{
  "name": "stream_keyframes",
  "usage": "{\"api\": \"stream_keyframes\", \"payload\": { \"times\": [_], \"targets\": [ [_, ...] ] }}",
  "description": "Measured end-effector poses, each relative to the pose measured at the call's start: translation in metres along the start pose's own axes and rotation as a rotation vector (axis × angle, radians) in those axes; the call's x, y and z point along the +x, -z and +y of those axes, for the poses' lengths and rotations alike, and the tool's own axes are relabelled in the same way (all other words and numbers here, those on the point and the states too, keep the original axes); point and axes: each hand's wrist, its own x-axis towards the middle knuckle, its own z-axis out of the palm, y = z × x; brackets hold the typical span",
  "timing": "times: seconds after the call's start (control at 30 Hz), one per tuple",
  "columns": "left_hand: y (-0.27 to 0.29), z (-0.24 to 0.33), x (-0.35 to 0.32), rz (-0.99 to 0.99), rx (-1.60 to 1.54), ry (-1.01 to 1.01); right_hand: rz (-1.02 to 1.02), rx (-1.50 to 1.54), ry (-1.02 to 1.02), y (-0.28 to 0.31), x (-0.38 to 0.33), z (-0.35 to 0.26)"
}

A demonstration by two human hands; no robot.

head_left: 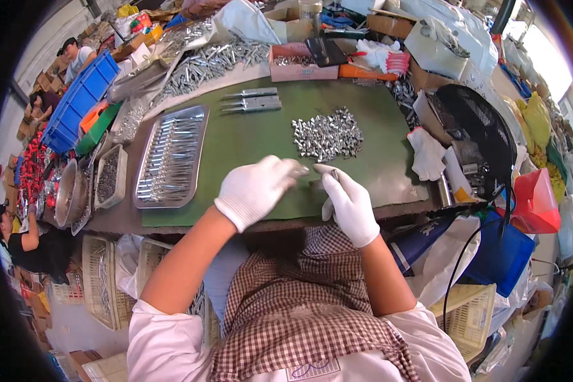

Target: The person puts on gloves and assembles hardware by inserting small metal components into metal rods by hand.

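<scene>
Both my hands wear white gloves and meet over the near edge of a green mat [248, 143]. My left hand [254, 190] pinches a small silver metal piece [299, 170] at its fingertips. My right hand [347, 202] grips another small metal part [334, 173], its tip just showing above the thumb. The two parts almost touch. A heap of small shiny metal pieces [328, 135] lies on the mat just beyond my hands. Left of it, a long metal tray [172, 156] holds rows of finished metal rods.
Three flat metal bars [251, 102] lie at the mat's far edge. A white glove [426, 153] and a black fan [481, 137] sit to the right. Bins of screws [108, 177] and a metal bowl [70, 194] stand left. Other people work at far left.
</scene>
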Motion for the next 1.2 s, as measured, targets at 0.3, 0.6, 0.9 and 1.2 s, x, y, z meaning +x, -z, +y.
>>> {"api": "stream_keyframes", "payload": {
  "times": [0.3,0.6,0.9,1.2],
  "targets": [
    [0.011,0.020,-0.021,0.088,-0.050,-0.122,-0.121,0.110,-0.125,0.002,-0.006,-0.009],
    [0.015,0.020,-0.027,0.077,0.007,-0.110,-0.146,0.159,-0.229,0.011,-0.007,-0.011],
    [0.013,0.020,-0.030,0.068,-0.070,-0.050,-0.147,-0.186,-0.109,0.017,-0.008,-0.010],
    [0.009,0.020,-0.028,0.036,-0.195,0.006,-0.077,-0.262,0.201,0.016,-0.008,-0.006]
  ]
}}
